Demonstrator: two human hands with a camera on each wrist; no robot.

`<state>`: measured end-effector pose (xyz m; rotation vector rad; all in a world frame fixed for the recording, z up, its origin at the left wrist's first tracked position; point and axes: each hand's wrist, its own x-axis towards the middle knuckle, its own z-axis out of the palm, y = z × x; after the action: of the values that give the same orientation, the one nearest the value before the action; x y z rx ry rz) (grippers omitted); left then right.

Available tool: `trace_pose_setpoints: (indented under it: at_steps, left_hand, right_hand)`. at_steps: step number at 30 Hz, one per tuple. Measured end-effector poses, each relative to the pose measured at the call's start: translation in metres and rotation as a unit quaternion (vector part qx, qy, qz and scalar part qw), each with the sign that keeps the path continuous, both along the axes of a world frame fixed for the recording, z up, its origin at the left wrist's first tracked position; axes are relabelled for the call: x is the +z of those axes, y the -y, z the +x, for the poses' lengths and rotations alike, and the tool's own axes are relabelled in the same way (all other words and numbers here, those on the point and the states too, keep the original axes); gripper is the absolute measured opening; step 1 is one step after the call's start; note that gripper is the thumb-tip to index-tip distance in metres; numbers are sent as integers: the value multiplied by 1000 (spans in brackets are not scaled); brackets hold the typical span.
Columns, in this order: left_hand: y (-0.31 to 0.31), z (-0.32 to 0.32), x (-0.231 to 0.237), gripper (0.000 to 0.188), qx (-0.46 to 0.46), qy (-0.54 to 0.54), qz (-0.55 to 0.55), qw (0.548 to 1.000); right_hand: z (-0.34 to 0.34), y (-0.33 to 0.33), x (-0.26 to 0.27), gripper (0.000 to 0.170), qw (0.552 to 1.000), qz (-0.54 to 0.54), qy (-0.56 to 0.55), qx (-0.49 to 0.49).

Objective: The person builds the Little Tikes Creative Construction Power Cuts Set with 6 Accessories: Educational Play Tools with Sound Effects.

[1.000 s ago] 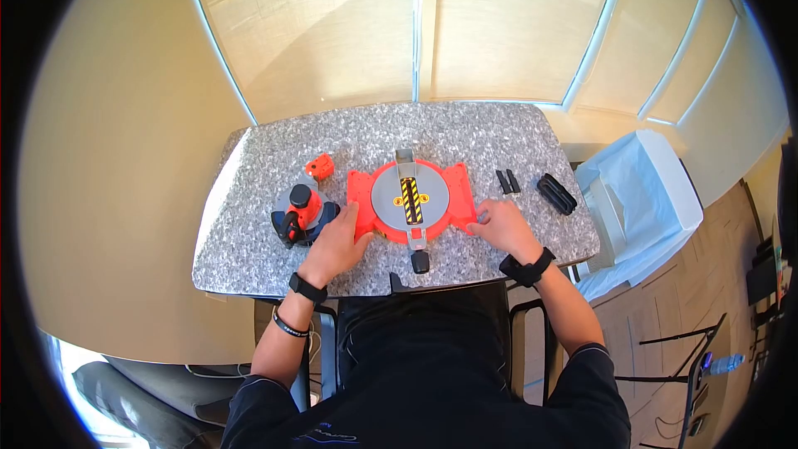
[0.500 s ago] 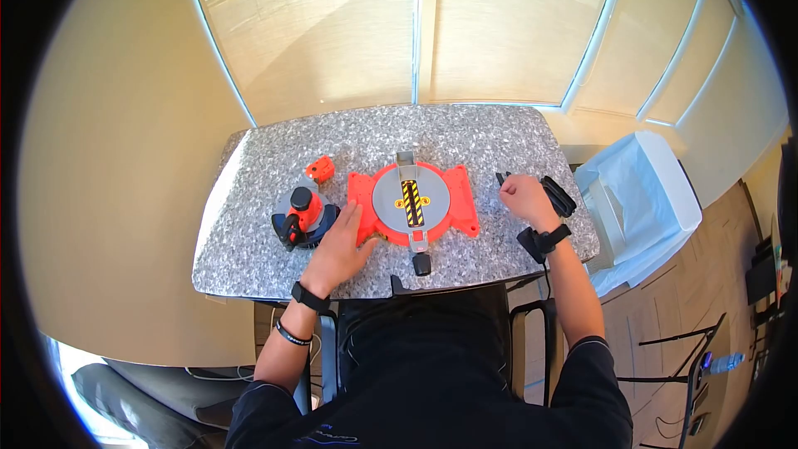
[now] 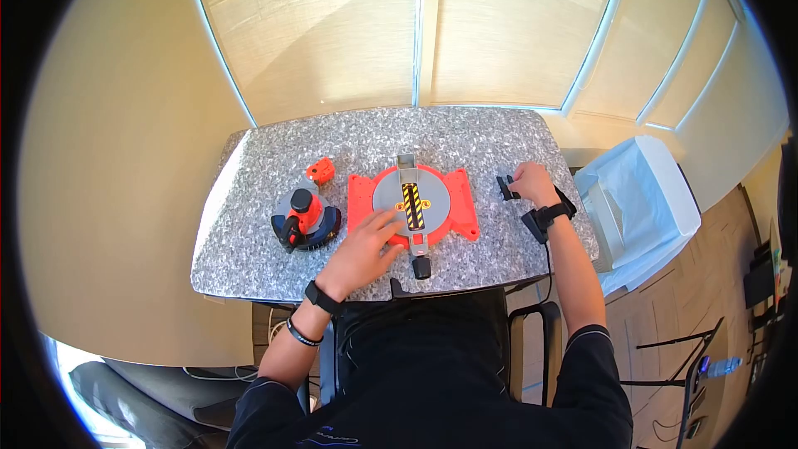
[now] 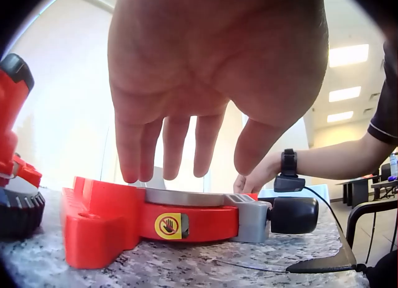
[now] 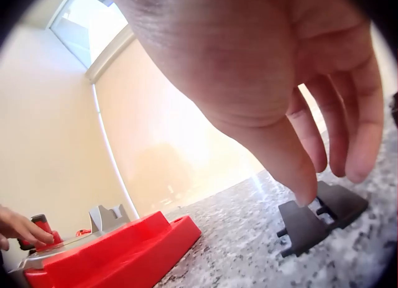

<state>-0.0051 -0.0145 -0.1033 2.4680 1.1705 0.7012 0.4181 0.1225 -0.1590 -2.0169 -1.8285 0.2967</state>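
Note:
A red toy miter saw base (image 3: 462, 204) with a grey round turntable (image 3: 388, 189) lies mid-table, its black knob (image 3: 421, 267) toward the person. Over the base's near left part hovers my left hand (image 3: 362, 253), fingers extended; the left wrist view shows the fingertips just above the turntable and nothing held. To the right, my right hand (image 3: 539, 185) reaches down to two flat black plastic pieces (image 5: 303, 228). Its thumb tip is right at one piece, while the loosely bent fingers hang above the other.
Left of the base stands the red and black saw head (image 3: 306, 218), with a small red part (image 3: 321, 170) behind it. A dark oblong object (image 3: 568, 198) lies partly hidden by the right hand. Beyond the granite-patterned table (image 3: 465, 129) is a white-lined bin (image 3: 657, 191).
My right hand has left the base's right corner and moved right to the black pieces. My left hand has shifted from the base's left edge rightward over it.

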Motion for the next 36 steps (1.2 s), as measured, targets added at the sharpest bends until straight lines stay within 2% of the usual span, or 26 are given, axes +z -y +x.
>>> trace_pose_setpoints:
  at_steps: [9,15,28,36]
  left_hand:
    - [-2,4,-5,42,-2,-15,9,1000]
    - [-4,3,-7,39,-1,-32,15,999]
    - [-3,3,-6,38,-3,-32,15,999]
    - [-5,1,-7,38,-6,-36,8,999]
  right_hand:
    - [2,-2,2,27,999,-46,8,-2]
    - [4,-3,-2,31,999,-33,11,-7]
    - [7,-6,1,28,999,-42,13,12]
    - [6,-12,2,33,993,-85,77,22]
